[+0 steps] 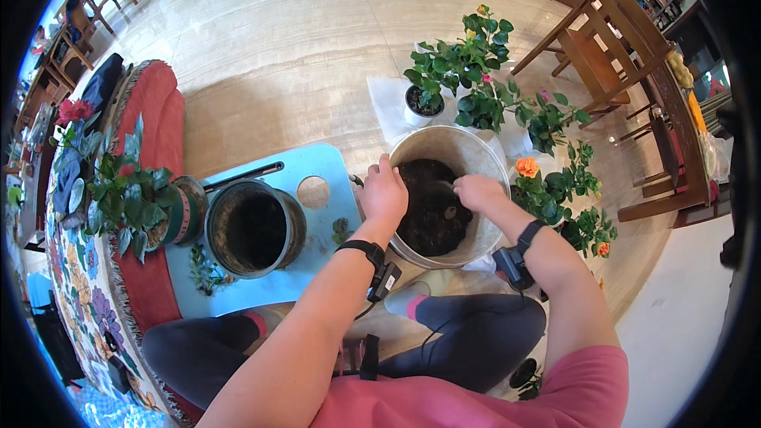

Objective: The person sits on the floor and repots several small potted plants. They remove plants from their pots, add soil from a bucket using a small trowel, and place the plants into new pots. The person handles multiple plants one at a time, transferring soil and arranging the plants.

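A large whitish bucket (496, 232) with dark soil (425, 220) in its bottom stands before me. My left hand (383, 193) grips the bucket's left rim. Inside the right part of the bucket, my right hand (478, 192) is closed, with a dark, rounded thing, perhaps a scoop, just left of its fingers; whether the hand holds it is hard to tell. On a light-blue low table (327, 160) to the left sits a dark green plastic pot (215, 238), its inside dark. Leafy cuttings (205, 270) lie beside that pot.
Several potted flowering plants (475, 65) stand beyond and right of the bucket, close to its rim. A leafy plant in a green pot (184, 214) is at the left, by a red sofa (154, 113). A wooden chair (594, 59) stands at the upper right.
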Demonstrator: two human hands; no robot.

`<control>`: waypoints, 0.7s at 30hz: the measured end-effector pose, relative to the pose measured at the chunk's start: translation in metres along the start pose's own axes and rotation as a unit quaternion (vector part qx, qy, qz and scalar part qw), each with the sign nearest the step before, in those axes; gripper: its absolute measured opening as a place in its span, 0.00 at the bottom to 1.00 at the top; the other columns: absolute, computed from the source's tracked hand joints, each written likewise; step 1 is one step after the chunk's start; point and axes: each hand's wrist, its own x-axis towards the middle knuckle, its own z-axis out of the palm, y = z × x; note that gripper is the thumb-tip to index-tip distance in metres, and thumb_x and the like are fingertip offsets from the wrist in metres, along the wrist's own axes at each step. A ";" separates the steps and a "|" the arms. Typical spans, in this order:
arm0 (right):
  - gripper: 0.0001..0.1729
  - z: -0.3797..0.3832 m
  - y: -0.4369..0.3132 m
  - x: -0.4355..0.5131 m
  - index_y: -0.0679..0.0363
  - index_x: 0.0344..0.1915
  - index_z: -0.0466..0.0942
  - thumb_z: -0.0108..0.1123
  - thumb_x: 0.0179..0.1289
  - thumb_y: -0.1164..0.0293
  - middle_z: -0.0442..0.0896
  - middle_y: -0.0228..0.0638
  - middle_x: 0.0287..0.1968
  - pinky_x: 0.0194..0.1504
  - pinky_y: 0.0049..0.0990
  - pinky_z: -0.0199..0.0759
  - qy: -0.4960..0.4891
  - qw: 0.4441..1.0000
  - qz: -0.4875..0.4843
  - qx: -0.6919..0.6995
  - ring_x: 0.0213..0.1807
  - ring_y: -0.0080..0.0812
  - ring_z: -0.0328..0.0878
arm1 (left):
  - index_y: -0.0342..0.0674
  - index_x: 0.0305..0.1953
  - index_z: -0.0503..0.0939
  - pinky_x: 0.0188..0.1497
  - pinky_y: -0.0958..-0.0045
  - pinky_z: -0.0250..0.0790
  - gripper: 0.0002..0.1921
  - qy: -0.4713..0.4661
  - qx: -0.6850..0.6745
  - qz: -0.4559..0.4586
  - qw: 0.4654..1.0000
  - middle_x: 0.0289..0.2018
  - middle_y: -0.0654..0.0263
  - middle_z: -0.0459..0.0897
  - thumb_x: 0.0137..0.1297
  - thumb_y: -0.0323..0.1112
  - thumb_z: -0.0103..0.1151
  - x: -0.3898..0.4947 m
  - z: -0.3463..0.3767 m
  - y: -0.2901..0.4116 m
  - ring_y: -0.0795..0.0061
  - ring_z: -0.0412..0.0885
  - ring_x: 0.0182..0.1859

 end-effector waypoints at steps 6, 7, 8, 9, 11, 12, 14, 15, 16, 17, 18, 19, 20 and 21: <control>0.14 0.019 -0.027 -0.019 0.46 0.45 0.85 0.52 0.68 0.58 0.87 0.41 0.43 0.49 0.46 0.78 0.002 0.999 -0.050 0.006 0.49 0.48 0.84 | 0.45 0.63 0.68 0.52 0.40 0.68 0.20 -0.009 -0.004 -0.002 1.000 0.49 0.52 0.79 0.74 0.41 0.48 0.000 -0.001 0.002 0.50 0.82 0.49; 0.14 0.027 -0.033 -0.011 0.46 0.45 0.85 0.52 0.68 0.59 0.87 0.42 0.44 0.48 0.46 0.78 0.009 0.999 -0.035 0.023 0.49 0.48 0.84 | 0.45 0.63 0.68 0.53 0.40 0.68 0.20 -0.016 -0.005 -0.006 1.000 0.49 0.52 0.79 0.74 0.41 0.48 0.000 -0.002 0.002 0.49 0.82 0.49; 0.14 0.029 -0.031 0.001 0.47 0.44 0.85 0.53 0.68 0.59 0.87 0.43 0.44 0.48 0.46 0.78 0.028 0.999 -0.030 0.020 0.50 0.48 0.84 | 0.45 0.63 0.68 0.53 0.39 0.68 0.20 -0.022 -0.006 -0.011 1.000 0.50 0.52 0.79 0.74 0.41 0.48 0.001 -0.003 0.002 0.49 0.82 0.49; 0.14 0.028 -0.027 0.014 0.48 0.44 0.85 0.53 0.67 0.60 0.87 0.43 0.45 0.49 0.46 0.78 0.035 0.999 -0.007 0.013 0.50 0.47 0.84 | 0.45 0.63 0.68 0.54 0.39 0.68 0.20 -0.024 -0.011 -0.016 1.000 0.50 0.52 0.79 0.74 0.41 0.48 0.001 -0.004 0.002 0.49 0.81 0.50; 0.14 0.023 -0.014 0.035 0.51 0.43 0.86 0.54 0.67 0.61 0.87 0.45 0.44 0.49 0.44 0.78 0.079 0.997 0.003 0.000 0.49 0.48 0.84 | 0.45 0.64 0.67 0.55 0.39 0.68 0.20 -0.022 -0.008 -0.011 1.000 0.50 0.52 0.79 0.74 0.41 0.48 -0.001 -0.005 0.001 0.49 0.81 0.50; 0.14 0.019 -0.005 0.040 0.51 0.43 0.85 0.53 0.68 0.61 0.87 0.45 0.43 0.48 0.46 0.78 0.081 0.997 -0.004 -0.007 0.47 0.49 0.84 | 0.45 0.64 0.67 0.55 0.39 0.68 0.20 -0.017 -0.011 -0.005 1.000 0.50 0.51 0.79 0.74 0.41 0.47 0.000 -0.005 0.002 0.49 0.81 0.50; 0.14 0.018 0.002 0.043 0.50 0.44 0.84 0.53 0.69 0.60 0.87 0.45 0.42 0.46 0.47 0.78 0.096 0.995 -0.007 -0.010 0.46 0.49 0.84 | 0.45 0.64 0.67 0.55 0.40 0.68 0.20 -0.015 -0.010 -0.002 1.000 0.50 0.51 0.79 0.74 0.41 0.48 0.001 -0.005 0.003 0.49 0.81 0.50; 0.13 0.019 0.003 0.039 0.50 0.44 0.84 0.53 0.68 0.60 0.87 0.45 0.42 0.45 0.47 0.79 0.107 0.994 -0.005 -0.006 0.46 0.49 0.85 | 0.45 0.64 0.67 0.55 0.40 0.68 0.20 -0.019 -0.010 -0.009 1.000 0.50 0.52 0.79 0.74 0.41 0.48 0.000 -0.004 0.003 0.50 0.81 0.50; 0.13 0.022 0.002 0.034 0.50 0.43 0.84 0.53 0.68 0.60 0.87 0.44 0.42 0.45 0.47 0.79 0.154 0.988 0.005 -0.005 0.46 0.49 0.85 | 0.44 0.64 0.67 0.55 0.40 0.68 0.20 -0.016 -0.012 -0.006 1.000 0.50 0.51 0.79 0.74 0.41 0.48 0.000 -0.004 0.003 0.50 0.81 0.50; 0.13 0.030 -0.006 0.026 0.51 0.43 0.85 0.54 0.67 0.62 0.87 0.45 0.42 0.46 0.46 0.79 0.093 0.996 -0.006 -0.006 0.46 0.48 0.85 | 0.44 0.64 0.67 0.55 0.40 0.68 0.20 -0.016 -0.011 -0.005 1.000 0.50 0.51 0.79 0.74 0.41 0.48 0.000 -0.003 0.003 0.50 0.81 0.50; 0.13 0.039 -0.017 0.017 0.51 0.42 0.86 0.54 0.65 0.63 0.87 0.45 0.43 0.48 0.44 0.79 0.072 0.997 -0.012 -0.009 0.47 0.47 0.85 | 0.44 0.64 0.67 0.55 0.40 0.68 0.20 -0.022 -0.008 -0.010 1.000 0.50 0.51 0.79 0.74 0.41 0.48 0.002 -0.004 0.003 0.49 0.81 0.50; 0.13 0.041 -0.025 0.013 0.52 0.42 0.86 0.55 0.64 0.65 0.87 0.46 0.43 0.49 0.43 0.79 0.016 1.000 -0.011 -0.016 0.48 0.47 0.85 | 0.44 0.64 0.67 0.54 0.40 0.68 0.20 -0.016 -0.010 -0.003 1.000 0.50 0.51 0.79 0.74 0.41 0.48 0.003 -0.004 0.003 0.49 0.81 0.50; 0.13 0.037 -0.028 0.014 0.52 0.41 0.86 0.55 0.63 0.65 0.87 0.46 0.43 0.49 0.43 0.79 0.041 0.998 -0.033 -0.032 0.47 0.47 0.85 | 0.44 0.64 0.67 0.54 0.40 0.68 0.20 -0.019 -0.009 -0.005 1.000 0.50 0.52 0.78 0.74 0.41 0.48 0.004 -0.004 0.003 0.49 0.81 0.49; 0.13 0.032 -0.030 0.014 0.52 0.41 0.86 0.55 0.63 0.66 0.87 0.46 0.43 0.48 0.43 0.79 0.026 0.998 -0.044 -0.046 0.47 0.46 0.86 | 0.44 0.64 0.67 0.54 0.40 0.68 0.20 -0.020 -0.007 -0.007 1.000 0.50 0.52 0.78 0.74 0.41 0.48 0.002 -0.004 0.002 0.49 0.81 0.49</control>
